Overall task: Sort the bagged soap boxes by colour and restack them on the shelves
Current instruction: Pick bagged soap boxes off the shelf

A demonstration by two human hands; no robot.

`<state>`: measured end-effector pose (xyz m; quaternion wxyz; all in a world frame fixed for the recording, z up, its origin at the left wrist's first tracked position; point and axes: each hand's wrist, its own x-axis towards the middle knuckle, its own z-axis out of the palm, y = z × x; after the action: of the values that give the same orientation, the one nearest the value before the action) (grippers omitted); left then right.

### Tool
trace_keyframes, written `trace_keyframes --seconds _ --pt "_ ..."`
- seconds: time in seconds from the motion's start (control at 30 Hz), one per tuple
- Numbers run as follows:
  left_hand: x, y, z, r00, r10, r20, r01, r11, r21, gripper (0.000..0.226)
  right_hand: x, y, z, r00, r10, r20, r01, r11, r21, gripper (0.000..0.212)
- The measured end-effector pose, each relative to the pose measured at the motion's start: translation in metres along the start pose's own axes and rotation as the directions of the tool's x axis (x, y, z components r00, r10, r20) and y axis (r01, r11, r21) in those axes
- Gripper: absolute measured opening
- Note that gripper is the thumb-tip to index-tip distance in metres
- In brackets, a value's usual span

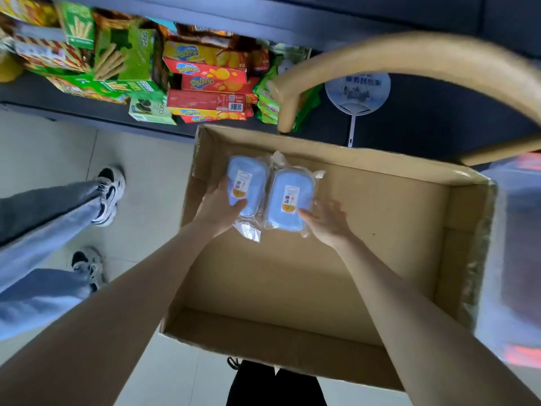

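Observation:
Two blue soap boxes in clear plastic bags are side by side over the far left part of an open cardboard box [336, 276]. My left hand [219, 208] grips the left blue soap box [247, 183], thumb across its front near the white label. My right hand [328, 219] holds the right blue soap box [289, 197] at its lower right corner, fingers underneath and thumb on top. Loose bag ends hang below both soap boxes. Apart from these two, the cardboard box shows only its bare bottom.
A dark shelf [87, 112] ahead holds green and red snack boxes [205, 80]. A curved wooden chair back [409, 57] arches over the box's far right. A white hand fan [357, 95] lies on the dark surface. Another person's legs and sneakers [108, 194] stand at left. A translucent bin [515, 259] sits right.

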<state>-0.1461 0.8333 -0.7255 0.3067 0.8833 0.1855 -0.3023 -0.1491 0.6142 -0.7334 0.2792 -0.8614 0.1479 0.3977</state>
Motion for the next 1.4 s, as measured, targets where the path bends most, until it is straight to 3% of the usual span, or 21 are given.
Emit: trace_keyframes --seconds 0.13,0.3,0.5,0.6,0.83,1.1,1.23,1.4 --pt "-0.034 0.018 -0.026 0.994 0.054 0.099 -0.064 0.992 0.109 0.053 -0.036 -0.008 -0.034 0.997 -0.069 -0.021 0.068 0.998 -0.011 0.052" --pt "-0.100 0.084 -0.084 0.958 0.267 0.106 -0.284 0.932 0.225 0.052 -0.111 -0.034 -0.101 0.979 -0.178 -0.099 0.165 0.978 -0.126 0.052" --pt "-0.210 0.203 -0.156 0.799 0.602 0.016 -0.562 0.735 0.380 0.041 -0.232 -0.054 -0.215 0.884 -0.364 -0.294 0.303 0.924 -0.231 0.047" --pt "-0.272 0.262 -0.176 0.680 0.730 -0.062 -0.626 0.623 0.468 0.052 -0.298 -0.046 -0.272 0.810 -0.419 -0.410 0.322 0.903 -0.286 0.040" --pt "-0.414 0.368 -0.160 0.435 0.892 -0.123 -0.654 0.407 0.638 0.056 -0.448 0.027 -0.368 0.631 -0.482 -0.608 0.316 0.875 -0.365 0.050" --pt "-0.526 0.457 -0.083 0.314 0.943 -0.112 -0.669 0.303 0.679 0.061 -0.567 0.150 -0.442 0.596 -0.469 -0.652 0.194 0.872 -0.449 0.058" --pt "-0.553 0.517 -0.079 0.280 0.953 -0.116 -0.647 0.276 0.711 0.064 -0.597 0.185 -0.498 0.563 -0.457 -0.689 0.147 0.876 -0.460 0.061" --pt "-0.564 0.600 -0.082 0.182 0.974 -0.133 -0.606 0.218 0.765 0.066 -0.608 0.210 -0.575 0.490 -0.466 -0.737 0.139 0.876 -0.462 0.064"
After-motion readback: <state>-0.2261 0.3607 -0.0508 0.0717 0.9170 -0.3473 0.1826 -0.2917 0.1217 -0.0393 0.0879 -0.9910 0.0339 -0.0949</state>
